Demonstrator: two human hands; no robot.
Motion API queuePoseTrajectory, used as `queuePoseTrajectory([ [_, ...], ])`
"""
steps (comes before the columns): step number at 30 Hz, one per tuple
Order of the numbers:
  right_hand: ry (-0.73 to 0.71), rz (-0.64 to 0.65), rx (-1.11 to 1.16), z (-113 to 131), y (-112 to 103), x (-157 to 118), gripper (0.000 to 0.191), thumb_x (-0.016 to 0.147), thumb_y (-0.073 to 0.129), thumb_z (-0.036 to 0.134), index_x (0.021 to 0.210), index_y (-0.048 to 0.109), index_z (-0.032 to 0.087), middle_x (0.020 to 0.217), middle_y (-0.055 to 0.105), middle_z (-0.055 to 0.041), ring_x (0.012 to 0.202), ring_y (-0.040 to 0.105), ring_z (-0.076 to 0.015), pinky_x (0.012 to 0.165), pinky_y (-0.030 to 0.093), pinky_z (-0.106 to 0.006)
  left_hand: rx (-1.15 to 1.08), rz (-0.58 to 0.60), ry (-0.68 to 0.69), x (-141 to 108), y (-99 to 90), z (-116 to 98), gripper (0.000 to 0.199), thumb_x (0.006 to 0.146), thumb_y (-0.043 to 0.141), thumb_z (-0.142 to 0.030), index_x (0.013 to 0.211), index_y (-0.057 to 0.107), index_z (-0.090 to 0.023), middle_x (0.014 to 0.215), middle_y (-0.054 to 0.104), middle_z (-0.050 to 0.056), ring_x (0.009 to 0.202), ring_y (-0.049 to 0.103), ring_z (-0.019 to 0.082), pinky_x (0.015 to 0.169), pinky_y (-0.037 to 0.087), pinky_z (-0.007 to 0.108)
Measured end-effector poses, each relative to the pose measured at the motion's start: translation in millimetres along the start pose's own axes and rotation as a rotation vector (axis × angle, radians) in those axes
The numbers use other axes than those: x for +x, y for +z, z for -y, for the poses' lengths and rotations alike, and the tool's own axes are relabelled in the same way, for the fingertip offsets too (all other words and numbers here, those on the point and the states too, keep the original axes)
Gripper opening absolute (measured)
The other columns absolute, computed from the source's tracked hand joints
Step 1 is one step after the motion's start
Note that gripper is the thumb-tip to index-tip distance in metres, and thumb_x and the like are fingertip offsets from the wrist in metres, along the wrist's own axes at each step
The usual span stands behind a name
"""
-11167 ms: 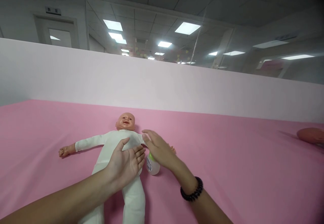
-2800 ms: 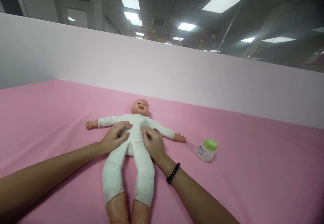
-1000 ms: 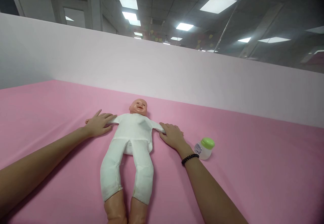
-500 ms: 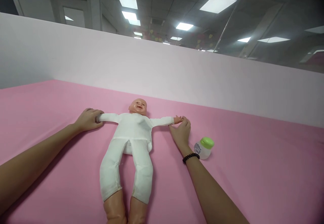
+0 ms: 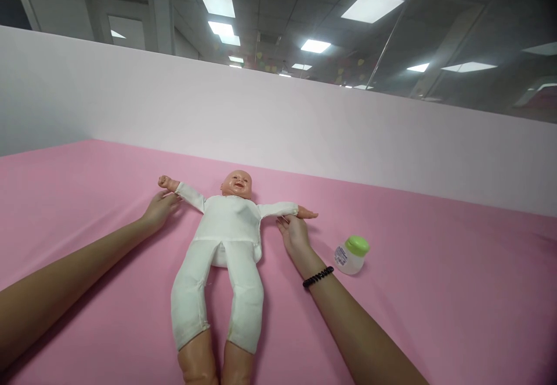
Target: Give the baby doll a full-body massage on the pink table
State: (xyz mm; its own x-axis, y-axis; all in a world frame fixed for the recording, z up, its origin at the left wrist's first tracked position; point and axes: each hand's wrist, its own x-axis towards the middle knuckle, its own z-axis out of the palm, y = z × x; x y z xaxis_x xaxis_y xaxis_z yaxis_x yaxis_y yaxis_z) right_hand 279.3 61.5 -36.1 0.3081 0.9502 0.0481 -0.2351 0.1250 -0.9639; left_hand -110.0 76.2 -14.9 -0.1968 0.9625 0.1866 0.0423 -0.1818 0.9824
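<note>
A baby doll (image 5: 230, 219) with a white cloth body and plastic head lies on its back on the pink surface, arms spread, feet cut off at the lower edge. My left hand (image 5: 161, 209) is at the doll's wrist on the left, fingertips touching or just beneath the sleeve end. Its fingers are stretched out, not wrapped around the arm. On the other side, my right hand (image 5: 296, 235) rests below the doll's forearm, fingers extended toward the sleeve and partly under it. A black coiled band (image 5: 318, 277) circles my right wrist.
A small clear bottle (image 5: 349, 260) with a green cap (image 5: 357, 245) stands right of my right hand. The pink padded surface (image 5: 435, 269) ends at a low white wall (image 5: 278, 118). Glass panels rise above the wall, with ceiling lights behind.
My left hand has let go of the doll's hand and slid down; that doll arm now angles upward. My right hand has released the doll's other hand and shifted left along the forearm.
</note>
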Motion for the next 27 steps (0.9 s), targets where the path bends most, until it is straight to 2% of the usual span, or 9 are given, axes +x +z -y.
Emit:
queuePoseTrajectory([
  [5, 0.058, -0.009, -0.076, 0.0, 6.9, -10.3, 0.045, 0.090, 0.038, 0.045, 0.127, 0.050, 0.023, 0.123, 0.068, -0.0132, 0.120, 0.068, -0.0280, 0.095, 0.063, -0.043, -0.208, 0.113, -0.102, -15.0, 22.9, -9.2, 0.030, 0.088, 0.066, -0.035, 0.111, 0.063, -0.017, 0.128, 0.072, 0.017, 0.128, 0.066, 0.032, 0.112, 0.054, 0.046],
  [9, -0.054, -0.094, -0.055, 16.2, 21.2, -29.1, 0.066, 0.092, 0.049, 0.058, 0.148, 0.034, 0.025, 0.146, 0.055, -0.0141, 0.131, 0.060, -0.0282, 0.100, 0.059, -0.044, -0.102, 0.004, 0.028, -22.2, 25.1, -8.3, 0.041, 0.093, 0.064, -0.041, 0.127, 0.054, -0.022, 0.138, 0.066, 0.015, 0.133, 0.063, 0.031, 0.114, 0.052, 0.049],
  [11, -0.244, -0.001, -0.198, 21.5, 27.0, -38.3, 0.068, 0.090, 0.057, 0.050, 0.149, 0.036, 0.025, 0.148, 0.054, -0.0131, 0.134, 0.057, -0.0274, 0.107, 0.054, -0.045, 0.093, 0.021, 0.201, -26.5, 24.4, -6.1, 0.052, 0.093, 0.064, -0.047, 0.137, 0.050, -0.023, 0.150, 0.058, 0.015, 0.141, 0.056, 0.032, 0.118, 0.047, 0.052],
  [14, -0.522, 0.309, -0.485, 21.0, 30.6, -47.4, 0.050, 0.088, 0.059, 0.033, 0.137, 0.055, 0.024, 0.146, 0.057, -0.0104, 0.141, 0.050, -0.0267, 0.122, 0.039, -0.048, 0.421, 0.277, 0.493, -35.2, 25.6, -3.5, 0.055, 0.097, 0.058, -0.050, 0.144, 0.054, -0.022, 0.159, 0.050, 0.014, 0.149, 0.045, 0.033, 0.126, 0.037, 0.051],
  [16, -0.621, 0.450, -0.643, 17.6, 30.8, -50.2, 0.045, 0.084, 0.055, 0.022, 0.128, 0.064, 0.025, 0.151, 0.054, -0.0085, 0.147, 0.042, -0.0272, 0.127, 0.029, -0.052, 0.564, 0.438, 0.614, -40.5, 28.0, -2.1, 0.050, 0.101, 0.050, -0.048, 0.142, 0.060, -0.022, 0.158, 0.052, 0.012, 0.152, 0.042, 0.032, 0.128, 0.033, 0.050],
  [18, -0.652, 0.484, -0.717, 15.2, 31.0, -51.2, 0.048, 0.080, 0.051, 0.017, 0.125, 0.067, 0.025, 0.154, 0.051, -0.0078, 0.151, 0.036, -0.0273, 0.129, 0.024, -0.054, 0.614, 0.474, 0.650, -43.4, 30.8, -0.7, 0.049, 0.102, 0.047, -0.045, 0.144, 0.060, -0.023, 0.158, 0.052, 0.012, 0.153, 0.040, 0.031, 0.128, 0.032, 0.050],
  [22, -0.551, 0.414, -0.536, 14.7, 32.6, -48.5, 0.045, 0.084, 0.056, 0.026, 0.129, 0.061, 0.025, 0.146, 0.056, -0.0094, 0.145, 0.045, -0.0263, 0.126, 0.033, -0.052, 0.456, 0.330, 0.469, -37.8, 32.2, 1.7, 0.062, 0.099, 0.055, -0.048, 0.155, 0.045, -0.023, 0.160, 0.049, 0.012, 0.150, 0.045, 0.030, 0.126, 0.037, 0.048],
  [24, -0.413, 0.298, -0.333, 13.7, 31.9, -42.9, 0.051, 0.086, 0.062, 0.037, 0.135, 0.052, 0.026, 0.143, 0.058, -0.0099, 0.135, 0.055, -0.0256, 0.118, 0.045, -0.050, 0.291, 0.191, 0.269, -29.0, 29.4, 2.6, 0.067, 0.096, 0.058, -0.049, 0.154, 0.039, -0.021, 0.156, 0.053, 0.015, 0.144, 0.051, 0.031, 0.121, 0.044, 0.049],
  [27, -0.136, 0.045, -0.050, 10.0, 26.1, -29.2, 0.059, 0.087, 0.062, 0.041, 0.140, 0.038, 0.029, 0.137, 0.061, -0.0096, 0.118, 0.067, -0.0233, 0.103, 0.057, -0.047, 0.014, 0.071, -0.028, -13.5, 21.9, 3.7, 0.050, 0.094, 0.057, -0.041, 0.136, 0.050, -0.015, 0.142, 0.063, 0.020, 0.136, 0.060, 0.032, 0.115, 0.050, 0.049],
])
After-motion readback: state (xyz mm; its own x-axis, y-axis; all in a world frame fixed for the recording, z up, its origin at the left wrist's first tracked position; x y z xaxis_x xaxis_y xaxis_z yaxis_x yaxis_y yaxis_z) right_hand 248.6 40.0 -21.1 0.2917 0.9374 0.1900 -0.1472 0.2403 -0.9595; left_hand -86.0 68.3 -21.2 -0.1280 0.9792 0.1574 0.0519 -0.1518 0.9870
